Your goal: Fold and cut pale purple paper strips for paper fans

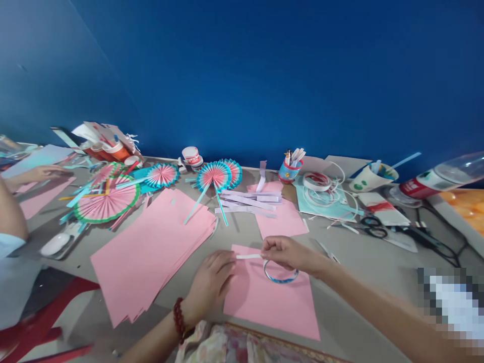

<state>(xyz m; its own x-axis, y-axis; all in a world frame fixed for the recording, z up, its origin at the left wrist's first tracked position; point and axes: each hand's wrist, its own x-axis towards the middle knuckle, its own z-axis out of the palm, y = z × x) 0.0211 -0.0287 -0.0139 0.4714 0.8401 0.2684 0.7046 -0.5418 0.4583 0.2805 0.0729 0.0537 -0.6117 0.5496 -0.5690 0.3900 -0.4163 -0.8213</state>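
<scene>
A white strip of tape (pixel 248 256) stretches between my two hands across the upper part of a pink paper sheet (pixel 276 307). My left hand (pixel 214 280), a dark red bead bracelet on its wrist, has its fingers pressed together over the strip's left end at the sheet's left edge. Between thumb and fingers, my right hand (pixel 282 252) pinches the tape roll (pixel 282 280), a thin ring with a blue and white pattern, where the strip leaves it. The ring hangs just over the sheet. The left fingertips are partly hidden.
Stacked pink sheets (pixel 151 257) lie left, with pleated paper fans (pixel 214 176) behind. Lilac paper strips (pixel 249 201) lie ahead. Scissors (pixel 374 227), a paper cup (pixel 374 179) and a plastic bottle (pixel 434 181) stand or lie right. Another person's hand (pixel 49 172) rests far left.
</scene>
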